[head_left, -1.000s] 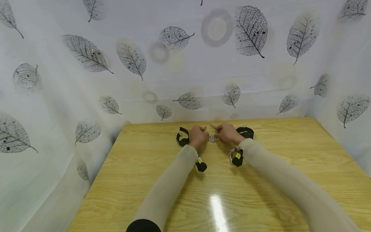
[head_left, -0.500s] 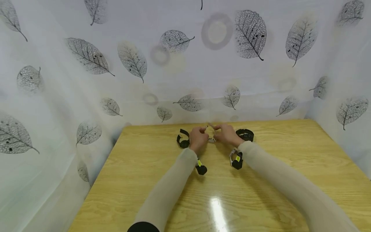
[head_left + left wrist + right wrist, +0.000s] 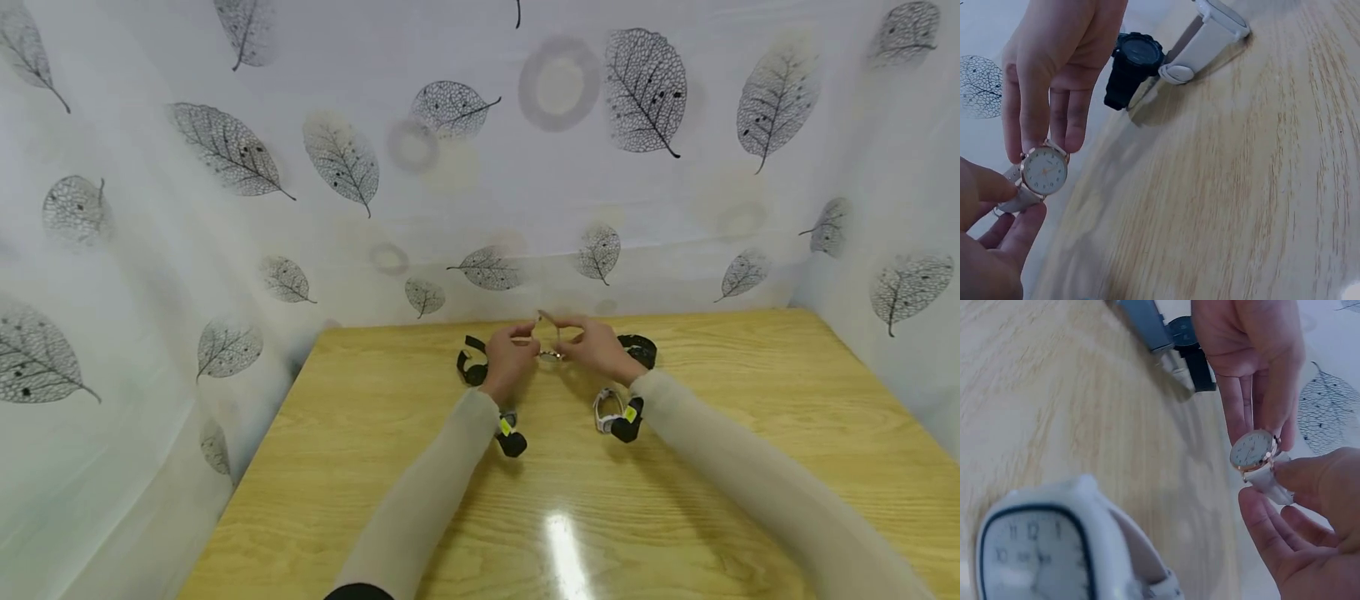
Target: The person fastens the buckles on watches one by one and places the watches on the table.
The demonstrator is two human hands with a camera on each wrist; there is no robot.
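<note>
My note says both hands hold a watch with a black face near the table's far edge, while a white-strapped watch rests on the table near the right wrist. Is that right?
Not quite: the watch held by the left hand and right hand has a white face, as the left wrist view shows. The rest of your note stands.

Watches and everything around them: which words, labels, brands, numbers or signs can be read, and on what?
"10", "11", "12", "1": on the white square-faced watch; its other marks are blurred.
Rose-gold-rimmed watch: numerals and lettering too small to read.
Black watches: any markings too small or blurred.
Yellow tags: any print too small.
</note>
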